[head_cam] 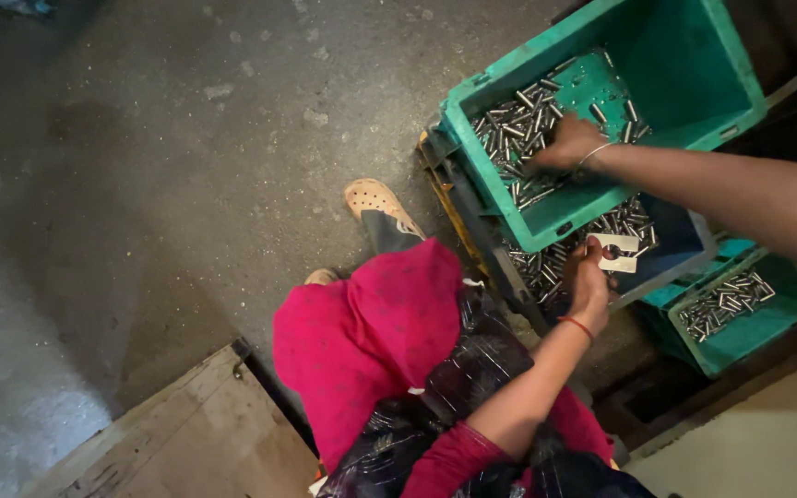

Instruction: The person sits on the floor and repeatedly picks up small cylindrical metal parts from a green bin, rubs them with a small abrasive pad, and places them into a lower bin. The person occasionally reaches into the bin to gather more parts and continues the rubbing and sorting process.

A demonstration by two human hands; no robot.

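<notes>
My right hand [566, 145], with a silver bangle at the wrist, reaches into a green plastic crate [684, 55] and curls its fingers around small metal pins [514, 129] heaped in the crate's near corner. My left hand [588, 277], with a red thread at the wrist, holds a small white flat plate with a notch [618, 251] over a blue crate [689, 242]. That blue crate sits under the green one and also holds metal pins [546, 267].
A second green crate [767, 327] with pins lies low at the right. My pink-clad legs and a sandalled foot [373, 197] stretch over the grey concrete floor [140, 138]. A wooden board [186, 433] lies at the lower left.
</notes>
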